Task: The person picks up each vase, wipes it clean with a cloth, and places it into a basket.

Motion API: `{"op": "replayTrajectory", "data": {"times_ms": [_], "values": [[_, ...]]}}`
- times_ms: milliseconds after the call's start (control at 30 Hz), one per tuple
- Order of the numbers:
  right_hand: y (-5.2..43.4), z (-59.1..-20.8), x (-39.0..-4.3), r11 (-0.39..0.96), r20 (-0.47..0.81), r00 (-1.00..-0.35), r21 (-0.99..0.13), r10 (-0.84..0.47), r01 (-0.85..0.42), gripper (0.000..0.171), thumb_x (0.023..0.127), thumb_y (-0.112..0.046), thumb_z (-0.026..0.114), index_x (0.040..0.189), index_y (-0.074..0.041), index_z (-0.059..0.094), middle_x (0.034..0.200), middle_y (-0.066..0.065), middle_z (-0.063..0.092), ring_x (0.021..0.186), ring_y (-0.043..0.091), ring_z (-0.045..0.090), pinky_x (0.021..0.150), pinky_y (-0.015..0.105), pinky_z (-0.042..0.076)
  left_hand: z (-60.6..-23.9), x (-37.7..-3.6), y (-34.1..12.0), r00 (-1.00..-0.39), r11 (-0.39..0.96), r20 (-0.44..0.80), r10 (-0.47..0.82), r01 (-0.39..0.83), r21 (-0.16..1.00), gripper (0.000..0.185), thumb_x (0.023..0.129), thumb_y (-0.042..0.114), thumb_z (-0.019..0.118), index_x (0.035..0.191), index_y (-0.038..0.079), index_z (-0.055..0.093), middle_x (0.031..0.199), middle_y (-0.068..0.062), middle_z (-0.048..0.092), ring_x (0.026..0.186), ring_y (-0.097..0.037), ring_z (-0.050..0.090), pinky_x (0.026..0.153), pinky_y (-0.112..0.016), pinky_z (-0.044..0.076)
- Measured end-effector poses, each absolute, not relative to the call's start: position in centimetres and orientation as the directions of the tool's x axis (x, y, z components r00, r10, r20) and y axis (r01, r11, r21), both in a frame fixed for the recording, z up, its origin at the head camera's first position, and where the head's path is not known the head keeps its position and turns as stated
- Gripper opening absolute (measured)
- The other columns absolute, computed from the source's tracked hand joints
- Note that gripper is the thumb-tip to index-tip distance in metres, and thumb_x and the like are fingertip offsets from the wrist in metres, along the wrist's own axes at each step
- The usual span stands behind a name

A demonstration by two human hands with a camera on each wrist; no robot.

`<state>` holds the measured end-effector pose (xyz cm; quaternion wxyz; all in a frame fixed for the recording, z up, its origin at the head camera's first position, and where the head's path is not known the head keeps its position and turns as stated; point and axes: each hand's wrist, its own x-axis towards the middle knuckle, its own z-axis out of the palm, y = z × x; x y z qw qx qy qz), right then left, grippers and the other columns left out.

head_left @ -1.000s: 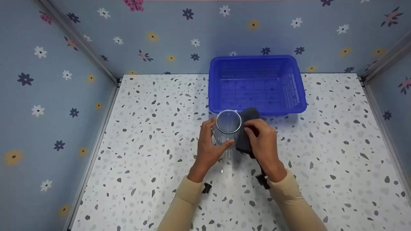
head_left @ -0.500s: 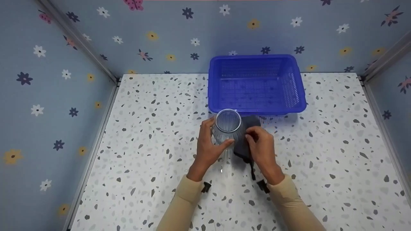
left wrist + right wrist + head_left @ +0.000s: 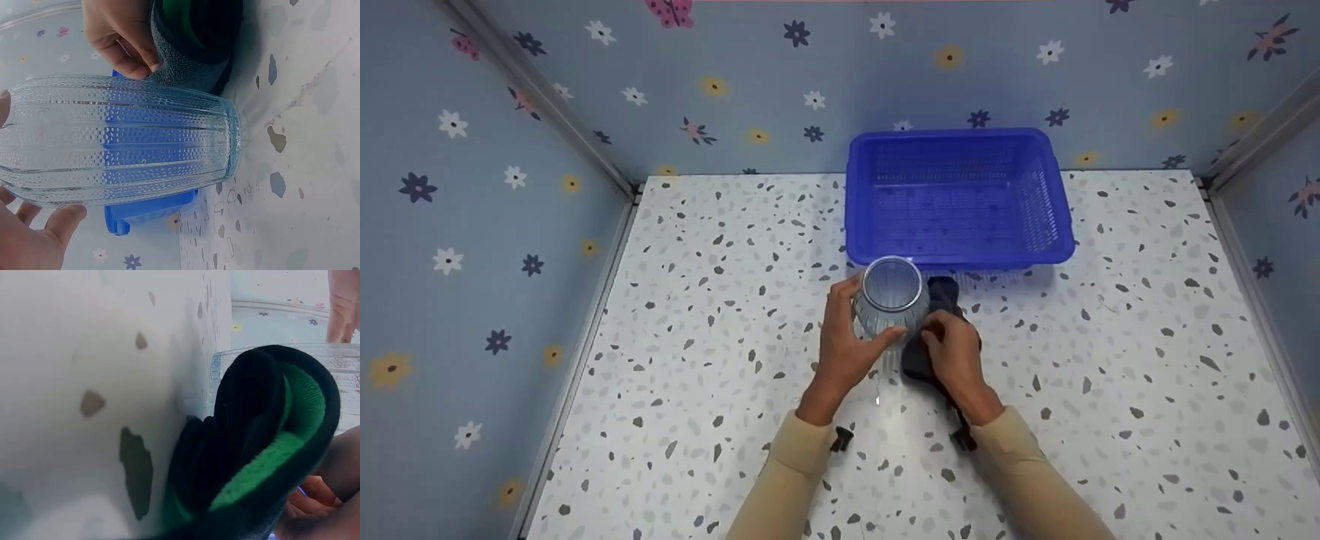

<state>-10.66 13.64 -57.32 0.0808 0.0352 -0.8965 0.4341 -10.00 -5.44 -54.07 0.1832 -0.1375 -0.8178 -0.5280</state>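
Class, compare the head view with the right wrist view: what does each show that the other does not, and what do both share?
Only the head view shows the blue basket, the left hand gripping the glass vase, and both sleeves. Only the right wrist view shows the green inner face of the dark cloth, folded over. Both show the ribbed glass vase standing on the speckled table, with the right hand holding the cloth against the vase's side.
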Motion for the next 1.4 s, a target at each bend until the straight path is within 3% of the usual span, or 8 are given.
{"op": "replayTrajectory", "data": {"times_ms": [200, 633, 933, 1167, 1400], "values": [[13.8, -56.4, -10.2, 0.564, 0.167, -0.985, -0.817, 0.037, -0.118, 0.01, 0.09, 0.012, 0.074, 0.093, 0.003, 0.074, 0.089, 0.017, 0.075, 0.081, 0.03, 0.07, 0.074, 0.043, 0.055, -54.3, -9.9, -5.3, -0.887, 0.398, 0.461, 0.028, 0.433, 0.808, 0.084, 0.083, 0.034, 0.092, 0.145, 0.0, 0.048, 0.151, -0.019, 0.05, 0.141, -0.033, 0.049, 0.102, -0.047, 0.053], [13.8, -50.1, -9.7, 0.48, 0.315, -0.944, -0.845, 0.094, -0.235, 0.012, 0.09, 0.015, 0.074, 0.097, 0.005, 0.075, 0.094, 0.018, 0.076, 0.083, 0.028, 0.071, 0.075, 0.027, 0.055, -54.0, -10.0, -5.3, -0.891, 0.396, 0.453, 0.024, 0.424, 0.815, 0.085, 0.081, 0.028, 0.094, 0.145, -0.002, 0.047, 0.152, -0.018, 0.049, 0.143, -0.032, 0.048, 0.11, -0.046, 0.048], [13.0, -47.4, -10.0, 0.542, 0.422, -0.905, -0.773, 0.05, -0.33, 0.01, 0.09, 0.01, 0.077, 0.097, 0.003, 0.076, 0.094, 0.016, 0.075, 0.087, 0.03, 0.073, 0.078, 0.044, 0.06, -54.1, -9.9, -5.4, -0.902, 0.398, 0.431, 0.031, 0.407, 0.822, 0.083, 0.084, 0.032, 0.092, 0.146, 0.001, 0.047, 0.152, -0.018, 0.048, 0.142, -0.029, 0.048, 0.106, -0.047, 0.05], [13.1, -47.9, -10.1, 0.554, 0.424, -0.904, -0.766, 0.053, -0.327, 0.011, 0.09, 0.012, 0.076, 0.097, 0.004, 0.076, 0.095, 0.018, 0.075, 0.091, 0.033, 0.074, 0.082, 0.047, 0.061, -53.9, -10.0, -5.4, -0.901, 0.398, 0.432, 0.032, 0.408, 0.822, 0.084, 0.085, 0.041, 0.09, 0.145, 0.002, 0.047, 0.152, -0.017, 0.049, 0.141, -0.029, 0.048, 0.104, -0.045, 0.052], [13.5, -50.2, -9.7, 0.567, 0.392, -0.918, -0.772, 0.066, -0.288, 0.013, 0.09, 0.015, 0.074, 0.098, 0.005, 0.075, 0.095, 0.019, 0.075, 0.088, 0.033, 0.073, 0.078, 0.049, 0.059, -54.0, -10.1, -5.4, -0.895, 0.384, 0.444, 0.025, 0.419, 0.823, 0.082, 0.083, 0.036, 0.092, 0.144, 0.003, 0.048, 0.15, -0.017, 0.05, 0.141, -0.029, 0.049, 0.107, -0.046, 0.05]]}}
